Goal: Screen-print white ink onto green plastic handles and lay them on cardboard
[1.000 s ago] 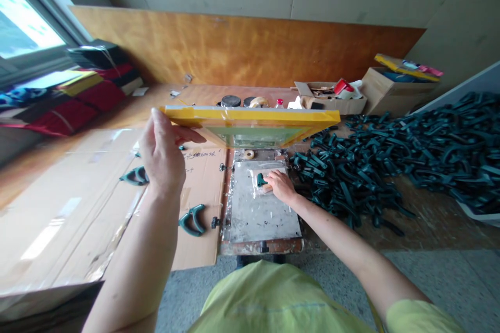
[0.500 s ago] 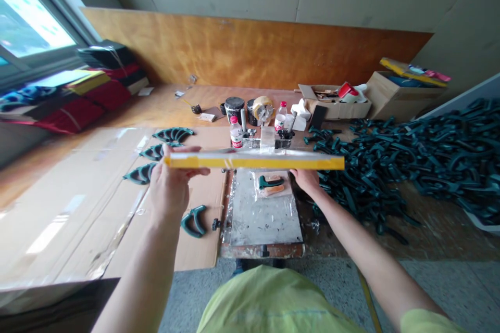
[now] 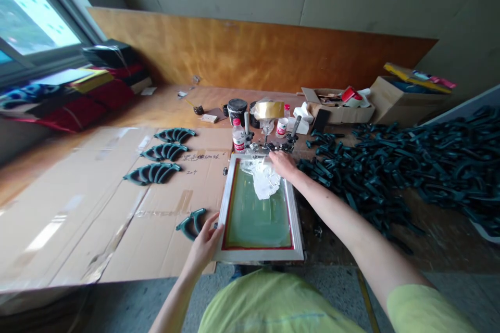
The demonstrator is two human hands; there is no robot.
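Frame (image 3: pixel 265 256) lies flat. Left hand (image 3: pixel 205 242) clasps its near corner, steadying it; right hand (image 3: pixel 283 164), grasp unclear, sits at the far edge beside white ink (image 3: pixel 264 181).

The screen frame (image 3: pixel 258 218) lies flat at the front edge of the bench (image 3: pixel 164 104). The cardboard sheet (image 3: pixel 97 203) lies to its left, the pile of handles (image 3: pixel 390 166) to its right, and the bottles (image 3: pixel 237 138) behind it.

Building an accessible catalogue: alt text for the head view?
The left hand grips the near corner of a flat white-framed green mesh screen; the right hand touches a white smear at its far end. Dark green plastic handles pile alongside.
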